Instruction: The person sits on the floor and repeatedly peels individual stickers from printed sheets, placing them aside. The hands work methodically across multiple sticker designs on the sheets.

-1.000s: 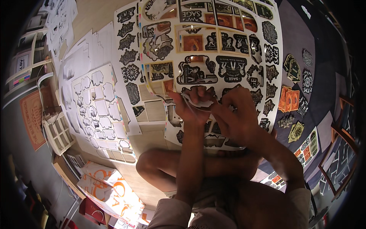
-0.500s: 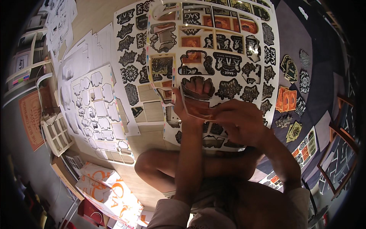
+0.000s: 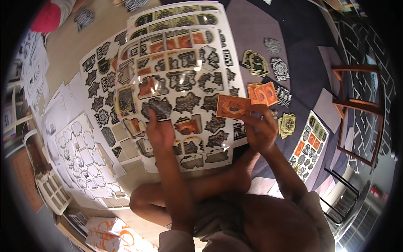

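**Orange card pinched at the centre right, left hand half hidden**

At the far left the dark lens rim swallows the edges of things, and we see only part of a pale rack point(image 3: 38, 181). In the upper left a red-and-white item point(image 3: 48, 19) is cut off; we cannot tell what it is. Nearer in lies a white sheet with cut-outs point(image 3: 79, 119), and below it a bag with orange print point(image 3: 100, 227) runs out of the frame. Left of centre the left hand point(image 3: 160, 135) lies over a glossy sticker sheet point(image 3: 180, 115), thumb against a dark sticker point(image 3: 158, 106) — its other fingers are hard to make out, so we cannot tell whether it grips. Glare blots some stickers above. Right of centre the right hand point(image 3: 261, 128) pinches an orange card point(image 3: 232, 106) by its right end, over the sheet's right edge; fingers cover that corner. Just beyond we find fanned orange cards point(image 3: 265, 93), then yellow cards point(image 3: 287, 124), partly overlapping. At the far right stands a wooden frame point(image 3: 359, 103).
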Demonstrator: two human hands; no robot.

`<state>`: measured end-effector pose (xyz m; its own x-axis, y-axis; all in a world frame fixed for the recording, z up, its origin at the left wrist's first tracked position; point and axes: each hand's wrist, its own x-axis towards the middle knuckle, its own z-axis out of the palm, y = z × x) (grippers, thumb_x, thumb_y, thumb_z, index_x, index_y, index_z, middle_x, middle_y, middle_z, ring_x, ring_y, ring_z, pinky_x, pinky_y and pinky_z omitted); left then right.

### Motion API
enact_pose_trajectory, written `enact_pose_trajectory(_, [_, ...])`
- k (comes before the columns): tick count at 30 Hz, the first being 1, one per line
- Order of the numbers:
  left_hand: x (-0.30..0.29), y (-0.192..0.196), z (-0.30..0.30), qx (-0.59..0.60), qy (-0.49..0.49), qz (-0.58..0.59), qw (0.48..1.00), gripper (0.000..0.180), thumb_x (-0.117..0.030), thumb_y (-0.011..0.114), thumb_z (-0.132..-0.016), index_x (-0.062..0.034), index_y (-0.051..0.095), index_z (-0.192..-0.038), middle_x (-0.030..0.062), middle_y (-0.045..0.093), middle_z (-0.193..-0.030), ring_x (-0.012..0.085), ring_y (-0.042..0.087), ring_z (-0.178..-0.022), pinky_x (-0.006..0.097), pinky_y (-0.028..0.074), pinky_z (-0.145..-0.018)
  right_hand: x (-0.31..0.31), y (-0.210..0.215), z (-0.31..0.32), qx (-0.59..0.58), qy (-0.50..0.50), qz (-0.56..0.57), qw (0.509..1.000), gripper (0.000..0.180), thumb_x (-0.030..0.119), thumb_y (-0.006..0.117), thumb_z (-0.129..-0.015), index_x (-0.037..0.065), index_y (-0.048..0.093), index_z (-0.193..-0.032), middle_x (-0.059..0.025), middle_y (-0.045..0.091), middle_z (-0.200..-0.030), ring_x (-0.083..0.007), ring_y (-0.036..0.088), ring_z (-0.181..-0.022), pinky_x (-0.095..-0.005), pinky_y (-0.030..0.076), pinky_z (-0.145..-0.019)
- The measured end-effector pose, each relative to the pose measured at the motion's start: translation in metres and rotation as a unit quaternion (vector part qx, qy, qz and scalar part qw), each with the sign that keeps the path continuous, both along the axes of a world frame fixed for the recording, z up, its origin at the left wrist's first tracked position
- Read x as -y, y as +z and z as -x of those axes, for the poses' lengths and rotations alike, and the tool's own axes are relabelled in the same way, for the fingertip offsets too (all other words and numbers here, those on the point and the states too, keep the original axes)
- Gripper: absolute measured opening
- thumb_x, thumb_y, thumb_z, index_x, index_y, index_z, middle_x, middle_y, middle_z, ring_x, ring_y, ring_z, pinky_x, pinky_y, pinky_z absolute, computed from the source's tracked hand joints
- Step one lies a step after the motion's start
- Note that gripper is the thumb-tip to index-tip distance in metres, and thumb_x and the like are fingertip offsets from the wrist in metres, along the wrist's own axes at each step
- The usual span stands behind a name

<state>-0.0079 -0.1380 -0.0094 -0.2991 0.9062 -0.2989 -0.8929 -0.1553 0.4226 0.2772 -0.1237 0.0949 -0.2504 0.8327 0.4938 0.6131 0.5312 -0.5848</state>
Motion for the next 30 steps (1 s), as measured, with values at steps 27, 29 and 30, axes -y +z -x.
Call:
enact_pose_trajectory(27, [-0.008, 0.019, -0.008, 0.033, -0.035, 0.037, 0.998, 0.039, -0.007, 0.06, -0.1, -0.0028, 0.051, -0.138, 0.0125, 0.061, -0.133, 0.0234, 0.06, -0.122, 0.044, 0.047, -0.108, -0.07, -0.016, -0.084, 0.19, -0.134, 0.035, 0.972, 0.022, 0.005, 0.072, -0.087, -0.002, 0.063, -0.105, -0.0085, 0.068, -0.096, -0.0146, 0.068, -0.084, -0.0287, 0.055, -0.076])
enact_pose_trajectory(29, [-0.01, 0.023, -0.012, -0.001, -0.022, 0.045, 0.999, 0.038, -0.008, 0.06, -0.1, -0.001, 0.052, -0.137, 0.013, 0.062, -0.131, 0.0236, 0.061, -0.12, 0.044, 0.049, -0.107, -0.062, -0.014, -0.023, 0.031, -0.097, 0.162, 0.982, 0.019, 0.002, 0.071, -0.087, 0.003, 0.065, -0.105, -0.0102, 0.068, -0.098, -0.0193, 0.068, -0.086, -0.0315, 0.054, -0.077])
enact_pose_trajectory(30, [-0.011, 0.025, -0.013, 0.0, -0.018, 0.061, 0.998, 0.037, -0.007, 0.061, -0.1, -0.0004, 0.053, -0.135, 0.0129, 0.063, -0.13, 0.0234, 0.062, -0.119, 0.043, 0.049, -0.106, -0.058, -0.015, 0.007, -0.013, 0.02, 0.204, 0.979, 0.022, -0.002, 0.072, -0.085, 0.004, 0.066, -0.106, -0.0096, 0.067, -0.099, -0.0194, 0.068, -0.085, -0.0324, 0.055, -0.078])
